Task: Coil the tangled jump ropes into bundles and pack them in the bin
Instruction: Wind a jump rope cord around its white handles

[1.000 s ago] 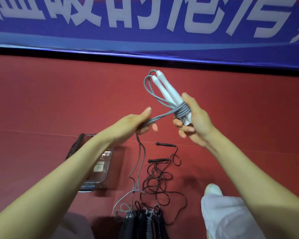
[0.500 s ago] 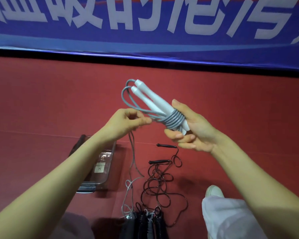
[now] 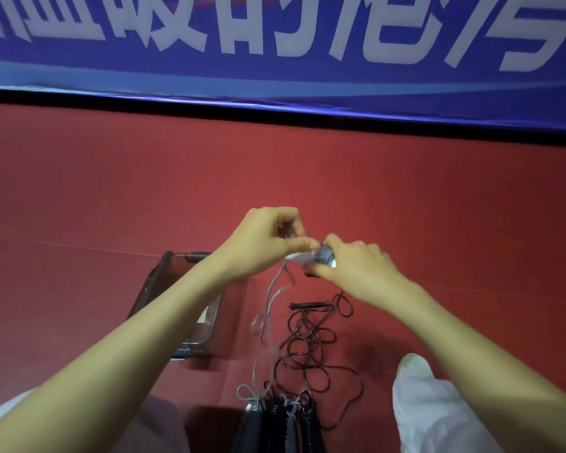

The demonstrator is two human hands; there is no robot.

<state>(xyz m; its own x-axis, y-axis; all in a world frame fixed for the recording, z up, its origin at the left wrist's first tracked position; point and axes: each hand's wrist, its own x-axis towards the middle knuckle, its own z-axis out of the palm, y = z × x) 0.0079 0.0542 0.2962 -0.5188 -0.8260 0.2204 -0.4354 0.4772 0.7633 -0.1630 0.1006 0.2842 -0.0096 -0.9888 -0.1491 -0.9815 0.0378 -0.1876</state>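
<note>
Mid frame, the right hand (image 3: 356,268) grips the gray rope bundle (image 3: 324,256) while the left hand (image 3: 265,238) pinches its loose tail (image 3: 270,292), which probably needs tucking in next.

I make out a grey rope (image 3: 324,255) wound round white handles (image 3: 297,256), a black rope (image 3: 307,344) on the dark red floor (image 3: 111,191), a smoky clear bin (image 3: 157,282) with a dark rim, and a blue banner (image 3: 275,76) with large white characters.

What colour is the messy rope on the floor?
The rope is black, seen in the head view.
</note>
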